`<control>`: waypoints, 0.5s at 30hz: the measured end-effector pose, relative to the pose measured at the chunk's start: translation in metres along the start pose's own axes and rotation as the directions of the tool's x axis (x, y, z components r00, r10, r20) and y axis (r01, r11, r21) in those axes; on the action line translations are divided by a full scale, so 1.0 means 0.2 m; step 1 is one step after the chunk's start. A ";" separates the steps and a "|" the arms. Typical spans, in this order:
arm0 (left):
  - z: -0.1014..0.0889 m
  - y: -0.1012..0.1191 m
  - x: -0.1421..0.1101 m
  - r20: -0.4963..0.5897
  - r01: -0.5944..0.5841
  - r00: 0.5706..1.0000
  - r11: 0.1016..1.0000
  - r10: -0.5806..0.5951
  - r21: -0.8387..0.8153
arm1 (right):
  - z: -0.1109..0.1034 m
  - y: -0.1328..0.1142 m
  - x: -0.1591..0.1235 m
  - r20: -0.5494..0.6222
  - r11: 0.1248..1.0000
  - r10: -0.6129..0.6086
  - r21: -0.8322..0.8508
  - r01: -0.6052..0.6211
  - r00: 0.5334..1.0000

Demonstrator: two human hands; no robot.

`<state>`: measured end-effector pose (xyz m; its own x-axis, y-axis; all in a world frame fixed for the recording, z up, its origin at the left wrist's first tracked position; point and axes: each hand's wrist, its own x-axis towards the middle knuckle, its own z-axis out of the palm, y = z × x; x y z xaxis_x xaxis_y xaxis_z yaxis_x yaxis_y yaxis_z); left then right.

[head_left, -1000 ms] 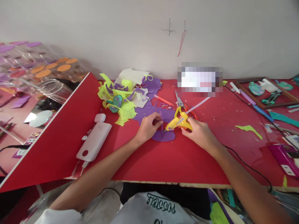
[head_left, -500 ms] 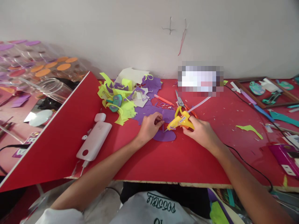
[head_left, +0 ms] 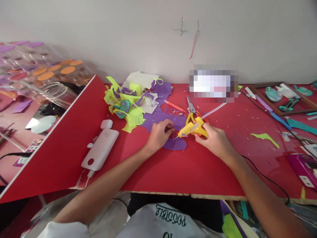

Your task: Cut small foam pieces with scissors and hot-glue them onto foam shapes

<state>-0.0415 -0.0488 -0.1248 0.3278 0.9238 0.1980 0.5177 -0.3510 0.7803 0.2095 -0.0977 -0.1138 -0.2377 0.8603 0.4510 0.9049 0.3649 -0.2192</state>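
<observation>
My left hand (head_left: pixel 160 133) has its thumb and fingers pinched together at a thin purple strip (head_left: pixel 174 124), which stands over a rounded purple foam piece (head_left: pixel 175 144) on the red table. Part of the strip is behind my fingertips. In my right hand (head_left: pixel 215 138) is a yellow hot glue gun (head_left: pixel 192 128), gripped by its handle. Its nozzle points left and down, close to the strip's lower end, just above the foam piece. A pale glue stick (head_left: pixel 214 110) sticks out from the gun's back. Scissors with yellow handles (head_left: pixel 191 107) lie right behind the gun.
Yellow and purple foam scraps (head_left: pixel 131 105) are heaped behind my left hand. A white power bank (head_left: pixel 100 150) lies beside the red divider (head_left: pixel 74 138). A black cord (head_left: pixel 264 175) runs along the right. A brown frame (head_left: pixel 277 110) holds teal pieces. A blurred screen (head_left: pixel 213 84) stands by the wall.
</observation>
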 end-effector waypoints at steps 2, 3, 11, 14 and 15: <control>0.00 0.00 0.00 0.003 0.002 1.000 1.000 -0.002 -0.001 | 0.00 0.00 0.00 -0.018 1.000 0.000 -0.002 0.000 1.000; 0.00 0.00 0.00 0.003 0.004 1.000 1.000 -0.004 -0.002 | 0.00 0.00 0.00 -0.025 1.000 0.001 -0.004 -0.001 1.000; 0.00 0.01 0.00 0.013 0.007 1.000 1.000 -0.007 0.003 | 0.02 0.00 -0.01 -0.012 1.000 -0.014 0.002 0.014 1.000; 0.00 0.01 0.00 0.016 0.007 1.000 1.000 -0.006 -0.007 | 0.03 0.00 -0.01 0.020 1.000 -0.015 -0.005 0.015 1.000; 0.00 0.01 0.00 0.017 0.007 1.000 1.000 -0.006 -0.007 | 0.03 0.00 -0.01 0.025 1.000 -0.019 -0.007 0.019 1.000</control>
<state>-0.0408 -0.0495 -0.1242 0.3375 0.9233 0.1831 0.5140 -0.3437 0.7859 0.2070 -0.0967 -0.1202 -0.2633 0.8620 0.4332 0.9025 0.3787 -0.2051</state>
